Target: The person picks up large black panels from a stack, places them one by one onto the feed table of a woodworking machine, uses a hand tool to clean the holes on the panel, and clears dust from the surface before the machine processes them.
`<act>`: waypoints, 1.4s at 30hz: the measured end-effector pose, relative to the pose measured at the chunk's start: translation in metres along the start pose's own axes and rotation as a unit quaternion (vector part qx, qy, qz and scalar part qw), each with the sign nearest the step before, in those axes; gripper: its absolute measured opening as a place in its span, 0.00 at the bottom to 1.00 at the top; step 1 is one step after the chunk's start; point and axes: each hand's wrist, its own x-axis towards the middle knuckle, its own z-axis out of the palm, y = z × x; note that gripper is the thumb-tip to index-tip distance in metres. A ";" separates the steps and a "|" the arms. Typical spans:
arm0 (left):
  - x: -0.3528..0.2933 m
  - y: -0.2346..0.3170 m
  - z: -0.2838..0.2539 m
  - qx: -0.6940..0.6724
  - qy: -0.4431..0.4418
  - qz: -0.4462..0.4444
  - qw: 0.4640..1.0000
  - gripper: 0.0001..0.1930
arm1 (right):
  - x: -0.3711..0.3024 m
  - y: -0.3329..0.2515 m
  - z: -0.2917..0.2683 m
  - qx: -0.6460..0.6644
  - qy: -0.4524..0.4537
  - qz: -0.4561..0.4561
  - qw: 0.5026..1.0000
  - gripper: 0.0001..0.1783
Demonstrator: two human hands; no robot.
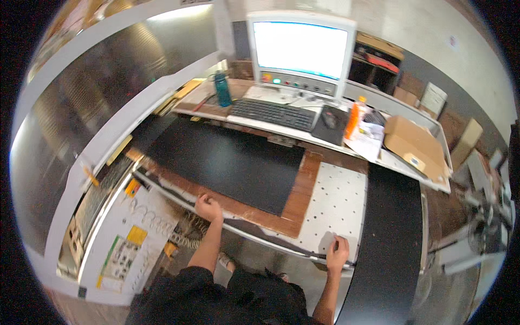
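A black sheet (227, 162) lies on a larger brown wood-look board (306, 187) on the white perforated machine bed (338, 200). My left hand (208, 207) is at the bed's front edge, beside the board's near side, its fingers curled in. Farther right, my right hand (338, 253) is over the bed's near right corner, fingers bent and thumb close to them. What either hand holds, if anything, is too small or hidden to make out. A dark strip (254, 232) runs along the front edge between the hands.
Behind the bed, a shelf carries a monitor (300, 51), keyboard (273, 114), mouse (329, 116), green bottle (222, 89) and cardboard box (414, 146). A raised machine cover (124, 59) stands at left. A black panel (387, 238) borders the bed at right. Coiled hoses (187, 238) hang below.
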 end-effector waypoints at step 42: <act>0.000 -0.016 0.007 0.085 -0.001 0.027 0.996 0.13 | -0.006 -0.008 0.007 -0.172 0.141 -0.074 0.972 0.09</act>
